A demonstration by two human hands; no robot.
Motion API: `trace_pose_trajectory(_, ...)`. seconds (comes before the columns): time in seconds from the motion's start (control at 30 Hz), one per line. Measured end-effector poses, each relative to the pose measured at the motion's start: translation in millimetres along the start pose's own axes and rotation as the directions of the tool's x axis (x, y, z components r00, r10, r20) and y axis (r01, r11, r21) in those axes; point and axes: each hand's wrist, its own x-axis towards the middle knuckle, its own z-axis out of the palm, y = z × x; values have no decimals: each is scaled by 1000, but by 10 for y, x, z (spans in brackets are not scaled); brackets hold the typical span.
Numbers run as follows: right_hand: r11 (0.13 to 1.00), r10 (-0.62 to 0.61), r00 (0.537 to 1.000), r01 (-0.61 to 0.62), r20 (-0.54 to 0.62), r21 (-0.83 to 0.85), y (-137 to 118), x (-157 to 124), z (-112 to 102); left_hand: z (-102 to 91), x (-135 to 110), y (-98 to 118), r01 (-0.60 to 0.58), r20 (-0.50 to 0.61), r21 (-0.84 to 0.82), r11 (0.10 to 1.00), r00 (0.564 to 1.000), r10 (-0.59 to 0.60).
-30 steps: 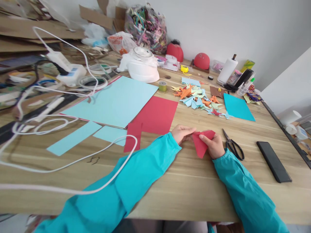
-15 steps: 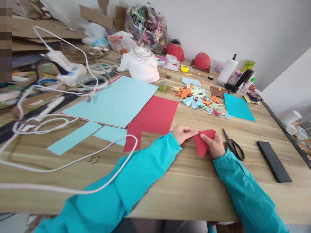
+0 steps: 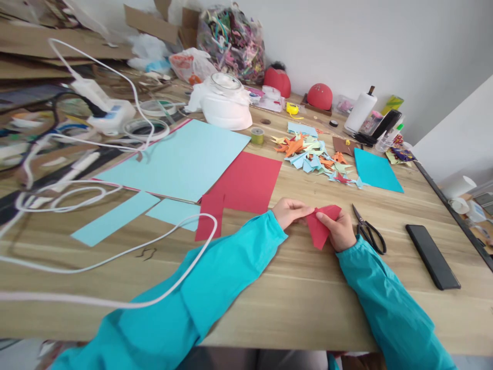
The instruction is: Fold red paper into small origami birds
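Observation:
Both hands pinch a folded piece of red paper (image 3: 319,234) just above the table. My left hand (image 3: 289,211) grips its left tip between thumb and fingers. My right hand (image 3: 341,229) holds the paper's right side, with the thumb pressed on the front. One pointed flap hangs down between the hands, and another part sticks up by the right fingers. Black-handled scissors (image 3: 368,230) lie just right of my right hand. Behind the hands is a heap of folded paper cranes (image 3: 308,156) in orange, blue, green and red.
Light blue sheets (image 3: 181,154) and a red sheet (image 3: 250,180) lie to the left, with cut strips (image 3: 115,218) nearer me. A white cable (image 3: 185,226) loops across my left sleeve. A black phone (image 3: 432,257) lies at right, a turquoise sheet (image 3: 377,169) farther back.
The hands and the red paper have hardly moved; both keep their pinch. The whole view has shifted very slightly.

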Motion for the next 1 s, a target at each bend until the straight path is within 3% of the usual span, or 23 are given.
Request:
trace_pose_trajectory(0.23, 1000, -6, 999, 6, 42, 1, -22, -1, -13, 36, -35, 88, -35, -46, 181, 983, 998, 44)
trace_pose_trajectory(1.0, 1000, -4, 999, 3, 37, 26, -42, -31, 22, 17, -8, -10, -111, -46, 277, 954, 991, 128)
